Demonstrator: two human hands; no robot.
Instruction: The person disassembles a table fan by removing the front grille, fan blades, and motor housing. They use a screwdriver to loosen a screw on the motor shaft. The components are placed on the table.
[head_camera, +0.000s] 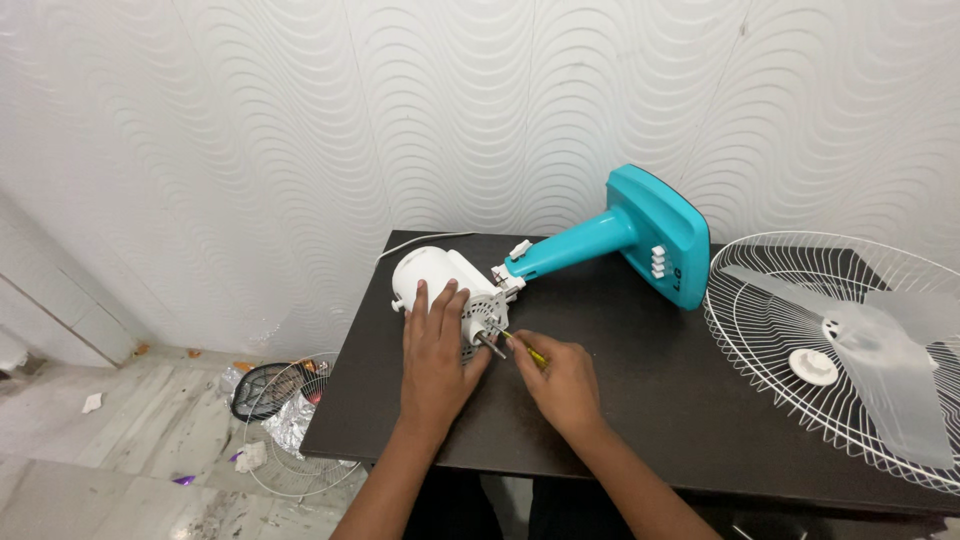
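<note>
Dark table, fan laid flat, teal base pointing away. White motor housing near the table's left edge. Left hand spread flat over the housing, fingers loose. Right hand clenched around yellow screwdriver, tip beside motor shaft.
</note>
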